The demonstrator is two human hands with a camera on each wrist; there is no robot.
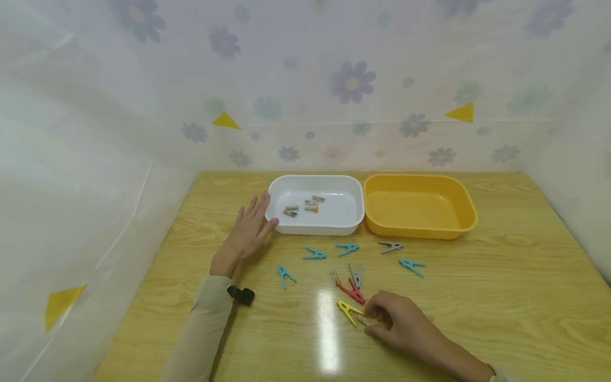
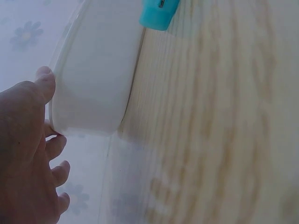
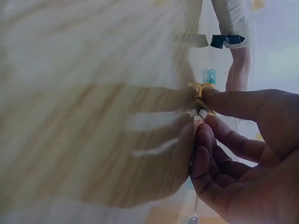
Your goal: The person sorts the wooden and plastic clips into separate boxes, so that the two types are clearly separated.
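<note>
My left hand lies at the left end of a white tub, fingers extended along its outside and thumb at the front rim. Several small wooden clothespins lie in that tub. On the table, my right hand is low, thumb and bent forefinger on either side of a small wooden clothespin; I cannot tell whether they pinch it. In the right wrist view its end shows between the fingertips. Right beside it are a yellow clothespin and a red clothespin.
A yellow tub stands against the white one's right side. Between tubs and right hand lie several blue clothespins, two grey clothespins and another wooden clothespin. A flowered sheet hangs behind the wooden table.
</note>
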